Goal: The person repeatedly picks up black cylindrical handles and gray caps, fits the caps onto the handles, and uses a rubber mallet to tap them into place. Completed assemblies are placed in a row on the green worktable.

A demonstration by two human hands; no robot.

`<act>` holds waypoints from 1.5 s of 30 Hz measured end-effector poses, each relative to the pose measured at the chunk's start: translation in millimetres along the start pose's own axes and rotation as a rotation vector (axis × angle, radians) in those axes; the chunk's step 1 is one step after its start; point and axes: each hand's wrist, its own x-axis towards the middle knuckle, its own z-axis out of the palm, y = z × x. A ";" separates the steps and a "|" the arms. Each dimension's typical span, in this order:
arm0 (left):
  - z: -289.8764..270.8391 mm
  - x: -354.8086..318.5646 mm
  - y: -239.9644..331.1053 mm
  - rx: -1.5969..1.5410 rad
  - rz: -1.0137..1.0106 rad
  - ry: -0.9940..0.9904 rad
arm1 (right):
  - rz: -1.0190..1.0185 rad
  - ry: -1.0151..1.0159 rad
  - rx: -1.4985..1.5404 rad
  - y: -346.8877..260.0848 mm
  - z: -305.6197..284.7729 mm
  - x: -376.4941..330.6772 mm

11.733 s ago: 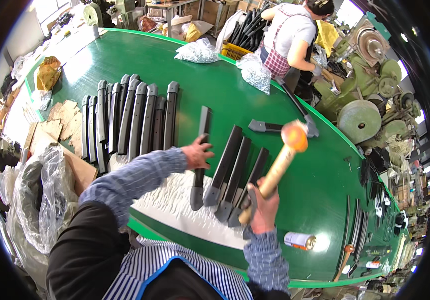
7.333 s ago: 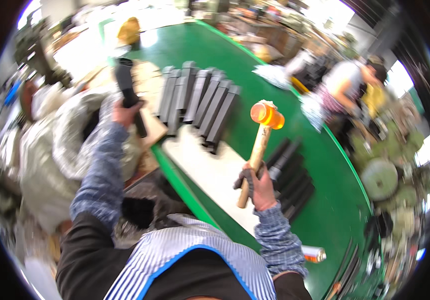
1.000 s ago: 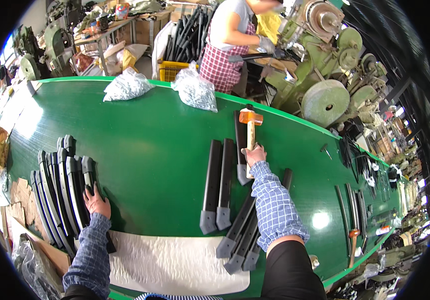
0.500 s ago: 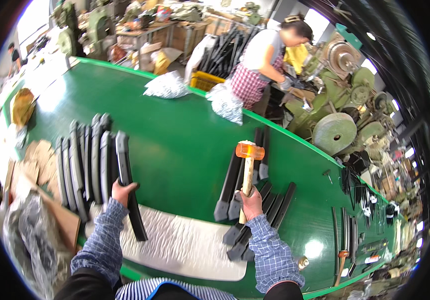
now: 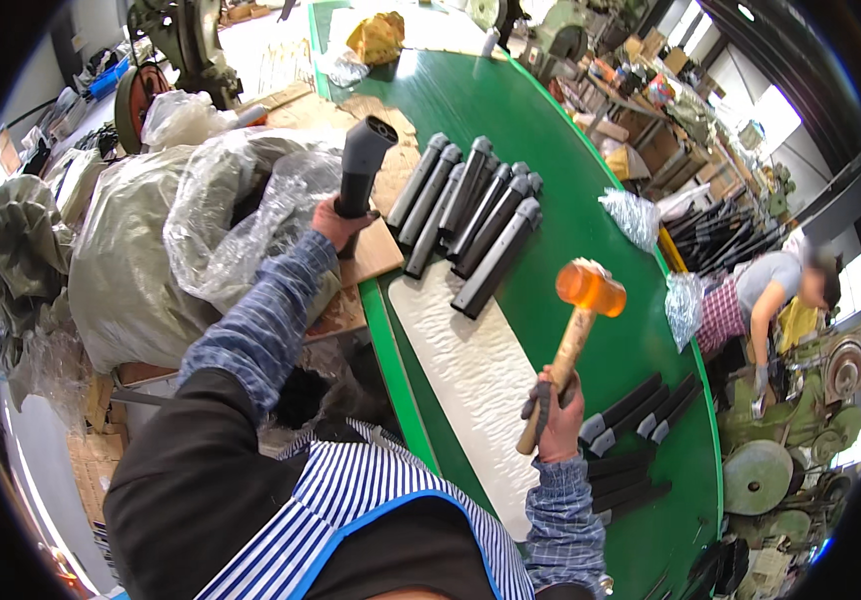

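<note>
My left hand (image 5: pixel 331 222) is closed round a black tube (image 5: pixel 361 170) with a wider, hollow end pointing up. The tube is tilted toward me, and its lower part is hidden behind the hand. In my right hand (image 5: pixel 561 420) is a mallet (image 5: pixel 593 290) with a translucent orange head and a pale wooden handle, head upward. Between the hands, a row of similar black tubes (image 5: pixel 496 260) with grey end pieces lies partly on a white wrinkled pad (image 5: pixel 466 370). More black tubes (image 5: pixel 621 410) lie beyond my right hand.
The green worktable (image 5: pixel 571 230) runs away from me, with cardboard (image 5: pixel 381 250) at its left edge. Plastic-wrapped sacks (image 5: pixel 141 260) crowd the left. Silvery bags (image 5: pixel 633 218) lie along the far edge. Beyond it, a co-worker (image 5: pixel 766 290) stands at green machinery (image 5: pixel 761 475).
My view has swung left. My left hand has moved the black tube away from the row to over the cardboard and sacks. The mallet stays raised in my right hand.
</note>
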 end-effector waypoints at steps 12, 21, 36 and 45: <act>-7.3 2.2 -10.9 -0.036 -0.095 0.035 | -1.086 -0.160 -0.604 -207.0 227.0 94.2; -4.9 4.8 -28.9 -0.097 -0.091 0.047 | -1.017 -0.356 -0.209 -277.1 228.1 82.5; -7.7 13.4 -71.0 -0.070 -0.089 0.124 | -0.724 -0.251 -0.592 -227.8 224.6 77.1; 41.0 -8.0 18.8 0.031 0.077 -0.380 | -0.588 -0.060 -0.618 -71.3 23.5 60.1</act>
